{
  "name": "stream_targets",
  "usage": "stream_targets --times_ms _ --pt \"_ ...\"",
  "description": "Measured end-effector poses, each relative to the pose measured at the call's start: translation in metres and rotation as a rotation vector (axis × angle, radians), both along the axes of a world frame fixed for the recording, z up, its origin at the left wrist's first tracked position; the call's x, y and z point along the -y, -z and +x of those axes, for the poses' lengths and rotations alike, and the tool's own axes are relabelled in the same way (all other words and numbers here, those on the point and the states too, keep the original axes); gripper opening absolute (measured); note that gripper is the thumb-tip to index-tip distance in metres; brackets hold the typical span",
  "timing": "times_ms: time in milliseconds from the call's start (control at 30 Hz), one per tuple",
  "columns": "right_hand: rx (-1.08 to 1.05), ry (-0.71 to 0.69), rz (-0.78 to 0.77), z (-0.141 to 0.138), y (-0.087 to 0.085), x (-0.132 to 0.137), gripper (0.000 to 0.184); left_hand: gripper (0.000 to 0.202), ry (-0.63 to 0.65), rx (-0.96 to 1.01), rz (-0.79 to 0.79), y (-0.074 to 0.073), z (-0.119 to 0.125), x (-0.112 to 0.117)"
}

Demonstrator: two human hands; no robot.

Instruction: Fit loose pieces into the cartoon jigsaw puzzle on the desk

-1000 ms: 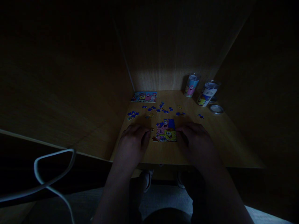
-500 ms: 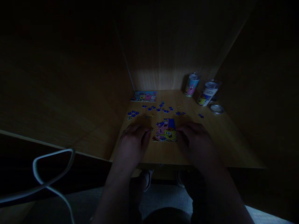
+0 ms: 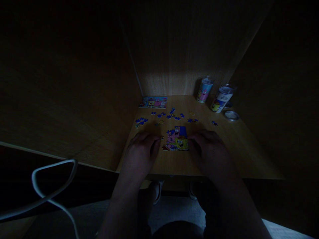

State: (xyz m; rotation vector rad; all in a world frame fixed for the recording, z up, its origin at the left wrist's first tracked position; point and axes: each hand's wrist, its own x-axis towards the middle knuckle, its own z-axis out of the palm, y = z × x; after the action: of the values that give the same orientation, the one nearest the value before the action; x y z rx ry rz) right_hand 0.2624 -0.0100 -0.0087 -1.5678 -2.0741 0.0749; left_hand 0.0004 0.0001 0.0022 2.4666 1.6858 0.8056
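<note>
Wooden desk (image 3: pixel 174 164): my left hand (image 3: pixel 143 147) and right hand (image 3: pixel 208 149) lie palm-down, gripping nothing, flanking the half-built puzzle (image 3: pixel 177 139) to steady it, loose blue pieces (image 3: pixel 171 116) just beyond it.

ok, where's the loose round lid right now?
Head view: the lid lies flat at the desk's far right, just in front of the right-hand cup, beyond the right hand.

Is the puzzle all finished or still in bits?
Still in bits. The joined part lies between the left hand and right hand, and loose blue pieces lie scattered on the desk behind it.
</note>
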Motion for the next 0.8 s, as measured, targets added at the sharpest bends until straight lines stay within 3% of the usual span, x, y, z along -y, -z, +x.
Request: stream_targets --times_ms 800 --pt "0.003 -0.002 0.018 0.0008 0.0026 -0.0007 0.017 0.012 0.0 -0.013 -0.001 -0.0008 0.0003 0.0002"
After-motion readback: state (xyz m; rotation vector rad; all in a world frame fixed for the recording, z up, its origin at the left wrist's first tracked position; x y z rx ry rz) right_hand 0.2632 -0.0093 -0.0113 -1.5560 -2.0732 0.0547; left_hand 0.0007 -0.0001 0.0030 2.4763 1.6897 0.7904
